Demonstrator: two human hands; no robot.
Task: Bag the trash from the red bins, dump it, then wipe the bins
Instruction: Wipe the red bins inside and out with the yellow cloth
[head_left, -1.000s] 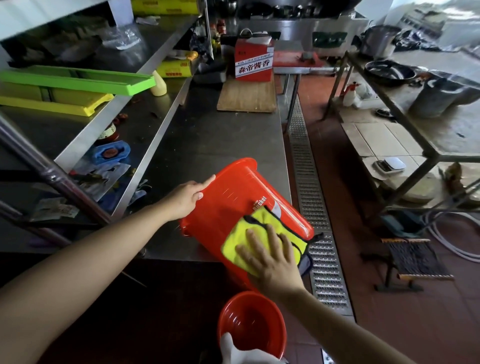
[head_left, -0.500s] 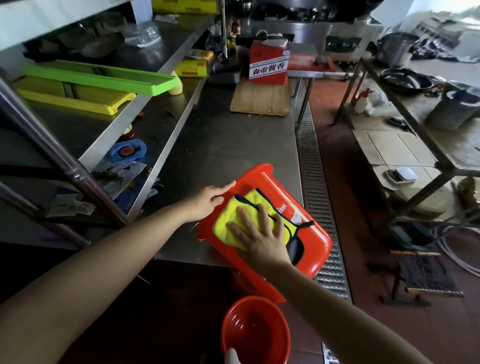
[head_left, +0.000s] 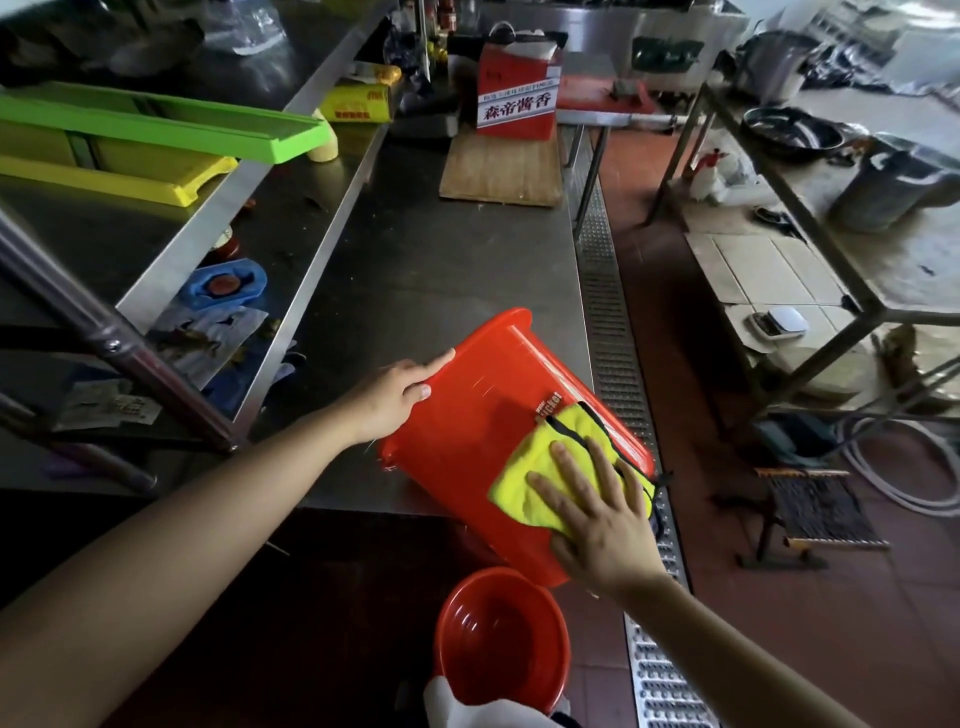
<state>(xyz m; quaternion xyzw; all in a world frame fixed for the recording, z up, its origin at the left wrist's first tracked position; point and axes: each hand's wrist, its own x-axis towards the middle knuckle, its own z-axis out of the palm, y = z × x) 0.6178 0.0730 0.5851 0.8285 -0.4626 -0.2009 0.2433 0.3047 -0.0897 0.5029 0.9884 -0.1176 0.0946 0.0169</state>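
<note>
A red bin (head_left: 483, 415) lies tipped on its side at the near corner of the steel counter (head_left: 415, 270), its base pointing away from me. My left hand (head_left: 392, 397) rests on the bin's upper left edge, fingers straight, steadying it. My right hand (head_left: 592, 509) presses a yellow cloth (head_left: 535, 467) flat against the bin's side near its rim, fingers spread. A second red bin (head_left: 501, 636) stands upright on the floor below, its inside showing nothing in it. Something white (head_left: 467, 709) sits at the bottom edge in front of it.
A wooden board (head_left: 501, 171) and a red carton (head_left: 517, 98) sit at the counter's far end. Green and yellow trays (head_left: 156, 130) lie on the left shelf. A metal floor drain (head_left: 615, 332) runs along the counter's right. A steel rack (head_left: 831, 244) stands to the right.
My right hand has slid the yellow cloth from the bin's middle down toward its rim on the right. The left hand stays on the bin's edge.
</note>
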